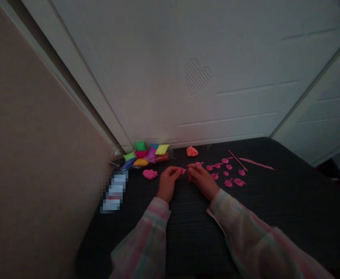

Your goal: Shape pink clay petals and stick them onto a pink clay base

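Note:
My left hand (169, 181) pinches a small pink clay piece (183, 171) between thumb and fingertips, just above the dark table. Close to its right, my right hand (202, 179) has its fingers drawn together by the thin end of that piece; whether anything sits inside them is hidden. Beyond and right of my right hand lie several pink clay petals (228, 183), flat with little tails. A larger pink clay lump (150, 174) rests left of my left hand. An orange clay lump (192, 151) sits farther back, between the two hands.
Bags of coloured clay (140, 155) are heaped at the back left. A blurred pale packet (115, 192) lies along the left edge of the dark table (187, 240). Two slim pink tools (257, 163) lie at right. White panels (146, 85) rise behind.

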Motion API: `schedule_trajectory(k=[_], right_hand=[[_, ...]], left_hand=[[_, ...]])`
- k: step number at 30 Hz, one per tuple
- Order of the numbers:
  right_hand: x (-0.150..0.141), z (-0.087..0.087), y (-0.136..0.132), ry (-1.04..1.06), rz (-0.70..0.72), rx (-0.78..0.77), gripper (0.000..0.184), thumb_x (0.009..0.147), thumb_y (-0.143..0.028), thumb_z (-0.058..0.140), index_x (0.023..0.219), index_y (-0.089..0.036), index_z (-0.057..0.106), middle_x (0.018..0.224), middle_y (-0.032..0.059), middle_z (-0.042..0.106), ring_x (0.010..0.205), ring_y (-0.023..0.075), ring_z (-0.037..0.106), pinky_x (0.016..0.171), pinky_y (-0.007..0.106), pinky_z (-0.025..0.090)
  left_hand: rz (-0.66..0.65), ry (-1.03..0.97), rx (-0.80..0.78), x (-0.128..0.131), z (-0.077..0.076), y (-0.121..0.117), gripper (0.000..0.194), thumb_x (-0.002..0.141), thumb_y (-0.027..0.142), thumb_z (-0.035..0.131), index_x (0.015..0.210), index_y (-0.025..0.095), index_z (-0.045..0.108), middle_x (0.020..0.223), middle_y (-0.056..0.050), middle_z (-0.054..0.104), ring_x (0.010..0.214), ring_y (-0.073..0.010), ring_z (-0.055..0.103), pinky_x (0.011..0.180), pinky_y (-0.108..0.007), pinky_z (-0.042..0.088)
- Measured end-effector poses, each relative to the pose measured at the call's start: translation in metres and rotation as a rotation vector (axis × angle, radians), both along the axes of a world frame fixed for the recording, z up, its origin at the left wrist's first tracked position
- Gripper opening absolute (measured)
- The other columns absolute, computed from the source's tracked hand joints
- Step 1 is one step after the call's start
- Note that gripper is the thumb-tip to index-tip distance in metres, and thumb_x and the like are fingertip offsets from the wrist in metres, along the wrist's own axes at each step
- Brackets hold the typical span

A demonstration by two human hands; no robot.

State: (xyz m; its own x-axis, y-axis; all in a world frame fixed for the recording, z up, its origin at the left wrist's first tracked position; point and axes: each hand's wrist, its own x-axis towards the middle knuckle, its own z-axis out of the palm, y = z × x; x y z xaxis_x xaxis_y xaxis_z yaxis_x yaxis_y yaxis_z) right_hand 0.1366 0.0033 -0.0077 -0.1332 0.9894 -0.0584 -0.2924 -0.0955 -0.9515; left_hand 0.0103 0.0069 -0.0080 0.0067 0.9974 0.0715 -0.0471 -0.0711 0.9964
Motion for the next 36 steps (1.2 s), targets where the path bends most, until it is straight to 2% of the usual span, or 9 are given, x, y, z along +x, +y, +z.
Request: schedule_trajectory(k=[5, 8, 11, 14, 16, 21, 24, 32, 36], right_hand=[[-0.001, 0.000, -0.006, -0.466, -0.134, 0.296, 0.022, 0.064, -0.034, 0.052, 0.079, -0.019, 0.050, 0.065, -0.0013, 0.049, 0.057, 0.0097, 0.045, 0.054, 0.024, 0.035], [-0.001, 0.001, -0.009, -0.693, -0.163, 0.359, 0.019, 0.067, -0.036, 0.048, 0.074, -0.018, 0.052, 0.061, -0.0003, 0.051, 0.054, 0.0108, 0.045, 0.052, 0.024, 0.035], [-0.001, 0.002, -0.010, -0.775, -0.187, 0.389, 0.020, 0.070, -0.036, 0.043, 0.069, -0.019, 0.053, 0.060, 0.0004, 0.052, 0.054, 0.0116, 0.046, 0.052, 0.025, 0.034], [0.000, 0.003, -0.009, -0.750, -0.190, 0.401, 0.020, 0.070, -0.036, 0.043, 0.066, -0.019, 0.053, 0.058, 0.0003, 0.053, 0.054, 0.0123, 0.046, 0.052, 0.025, 0.033], [0.001, 0.004, -0.008, -0.702, -0.206, 0.404, 0.019, 0.070, -0.035, 0.044, 0.064, -0.020, 0.053, 0.057, 0.0001, 0.052, 0.053, 0.0123, 0.045, 0.051, 0.025, 0.032], [0.002, 0.004, -0.008, -0.628, -0.246, 0.442, 0.015, 0.068, -0.033, 0.046, 0.063, -0.020, 0.053, 0.057, -0.0004, 0.049, 0.053, 0.0117, 0.043, 0.051, 0.025, 0.031], [0.001, 0.003, -0.009, -0.632, -0.218, 0.449, 0.013, 0.068, -0.030, 0.046, 0.066, -0.020, 0.053, 0.060, 0.0002, 0.050, 0.055, 0.0122, 0.043, 0.053, 0.025, 0.032], [0.002, 0.004, -0.009, -0.609, -0.203, 0.440, 0.015, 0.068, -0.029, 0.047, 0.077, -0.020, 0.054, 0.070, 0.0021, 0.053, 0.062, 0.0134, 0.047, 0.058, 0.027, 0.036], [0.002, 0.002, -0.005, -0.460, -0.166, 0.326, 0.015, 0.065, -0.032, 0.050, 0.076, -0.021, 0.053, 0.070, 0.0012, 0.053, 0.063, 0.0133, 0.047, 0.060, 0.027, 0.036]], left_hand=[[0.107, 0.098, 0.053, 0.003, 0.002, -0.002, 0.015, 0.063, 0.028, 0.054, 0.068, 0.015, 0.056, 0.069, -0.002, 0.058, 0.067, -0.0114, 0.051, 0.065, -0.024, 0.037], [0.118, 0.175, 0.107, 0.006, 0.002, -0.005, 0.016, 0.064, 0.029, 0.053, 0.070, 0.015, 0.056, 0.071, -0.002, 0.058, 0.068, -0.0127, 0.052, 0.065, -0.025, 0.039], [0.136, 0.274, 0.178, 0.008, 0.003, -0.009, 0.015, 0.064, 0.029, 0.053, 0.070, 0.016, 0.057, 0.071, -0.003, 0.057, 0.068, -0.0128, 0.051, 0.064, -0.025, 0.038], [0.122, 0.272, 0.226, 0.010, 0.005, -0.013, 0.013, 0.062, 0.027, 0.055, 0.070, 0.017, 0.058, 0.071, -0.002, 0.055, 0.067, -0.0123, 0.050, 0.064, -0.024, 0.037], [0.096, 0.161, 0.198, 0.012, 0.006, -0.013, 0.014, 0.060, 0.026, 0.057, 0.071, 0.017, 0.057, 0.071, -0.002, 0.055, 0.067, -0.0118, 0.050, 0.064, -0.023, 0.037], [0.024, -0.293, -0.088, 0.012, 0.004, -0.007, 0.020, 0.063, 0.025, 0.055, 0.081, 0.016, 0.054, 0.069, 0.000, 0.054, 0.058, -0.0073, 0.048, 0.056, -0.021, 0.036], [-0.060, -0.469, -0.206, 0.010, 0.003, -0.004, 0.019, 0.063, 0.023, 0.055, 0.079, 0.013, 0.055, 0.067, 0.000, 0.053, 0.058, -0.0053, 0.048, 0.056, -0.019, 0.036], [-0.091, -0.581, -0.243, 0.009, 0.003, -0.004, 0.012, 0.058, 0.013, 0.059, 0.069, 0.014, 0.052, 0.064, 0.003, 0.052, 0.059, -0.0047, 0.049, 0.060, -0.019, 0.037], [-0.122, -0.587, -0.244, 0.008, 0.004, -0.005, 0.012, 0.058, 0.013, 0.058, 0.068, 0.014, 0.051, 0.066, 0.002, 0.053, 0.064, -0.0059, 0.050, 0.062, -0.020, 0.037]])
